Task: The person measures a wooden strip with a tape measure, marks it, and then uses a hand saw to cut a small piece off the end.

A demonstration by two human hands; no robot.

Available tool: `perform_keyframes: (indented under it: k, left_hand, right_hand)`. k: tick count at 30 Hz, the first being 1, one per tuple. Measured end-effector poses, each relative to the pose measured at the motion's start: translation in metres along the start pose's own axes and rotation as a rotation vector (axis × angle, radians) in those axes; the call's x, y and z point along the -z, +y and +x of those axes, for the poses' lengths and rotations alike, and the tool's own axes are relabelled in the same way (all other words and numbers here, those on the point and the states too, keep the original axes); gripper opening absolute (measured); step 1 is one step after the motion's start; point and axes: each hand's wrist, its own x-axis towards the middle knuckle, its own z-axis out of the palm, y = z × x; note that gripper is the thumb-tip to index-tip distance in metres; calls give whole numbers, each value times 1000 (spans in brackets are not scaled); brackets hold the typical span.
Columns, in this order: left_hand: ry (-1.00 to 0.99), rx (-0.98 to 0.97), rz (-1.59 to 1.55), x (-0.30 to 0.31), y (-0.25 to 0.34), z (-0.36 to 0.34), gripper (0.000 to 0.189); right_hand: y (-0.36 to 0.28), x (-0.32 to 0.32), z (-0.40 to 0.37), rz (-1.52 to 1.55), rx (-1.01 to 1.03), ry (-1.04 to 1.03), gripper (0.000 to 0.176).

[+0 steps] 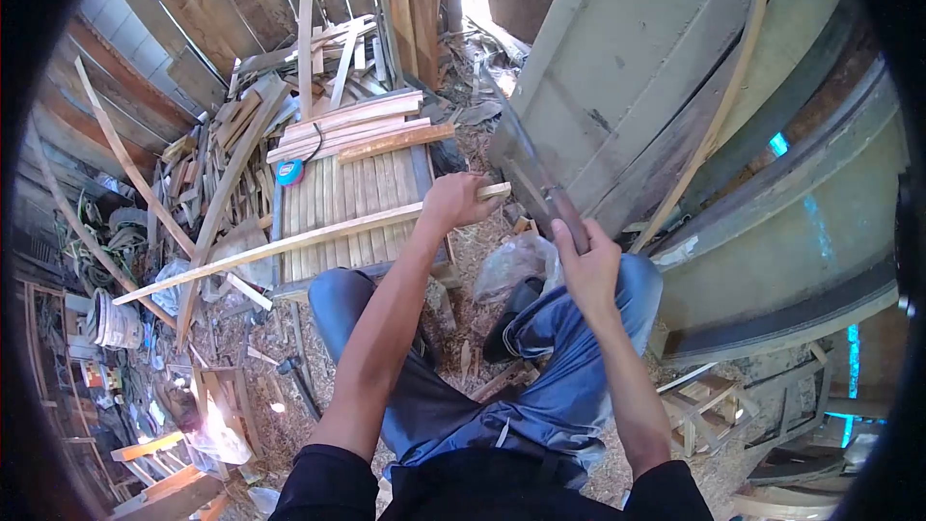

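Note:
My left hand [451, 203] is closed round a long, thin wooden strip [299, 241] near its right end. The strip slants down to the left, across a slatted wooden panel [357, 188]. In my right hand [588, 265] is the brown handle of a machete [524, 140], the fingers wrapped round it. Its long dark blade points up and forward, to the right of the strip's end and apart from it. Several cut wooden strips [347, 123] lie stacked on the panel's far part, with a blue and red tape measure [289, 172] beside them.
A hammer [299, 386] lies on the shaving-covered floor at left. Beyond the panel is a heap of wood scraps [227, 135]. Large grey boards [627, 58] lean at right. A clear plastic bag [511, 268] sits near my feet. A small wooden frame [709, 410] stands lower right.

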Motion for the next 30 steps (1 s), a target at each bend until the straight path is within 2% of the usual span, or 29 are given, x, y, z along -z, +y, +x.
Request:
perform_keyframes:
  k: [5,7,9,11,13,15,16,17,22,25,30]
  left_hand:
    - [-161,79,6,13,9,3,60]
    - [-150,76,12,10,7,5,57]
    - [-151,70,19,4,4,4,55]
    - [140,-116,-96,-3,1,-2,42]
    - [177,-142,-130,1,4,-6,37]
    - [258,-178,-169,1,5,-5,29]
    - [264,-174,-177,-1,5,-3,29]
    - [259,-169,-143,-3,4,-2,29]
    - [274,-125,-143,-1,3,-5,30]
    - [251,-139,-186,-5,2,-3,31]
    - [351,-224,-140,-5,1,-5,28]
  right_hand:
    - [6,11,-7,56,-48,-39,33]
    - [11,9,-15,52,-84,-41,33]
    - [9,4,-25,191,-260,-120,34]
    - [3,1,-32,206,-275,-126,36]
    - [2,-1,-33,210,-265,-138,43]
    - [8,-5,-33,211,-268,-131,43]
    - [11,-9,-33,219,-275,-136,42]
    - [13,-18,-34,296,-215,-57,34]
    - [18,-27,-36,243,-186,-70,34]
    - [24,-30,-39,208,-164,-74,34]
    - [17,-32,-38,226,-164,-70,35]
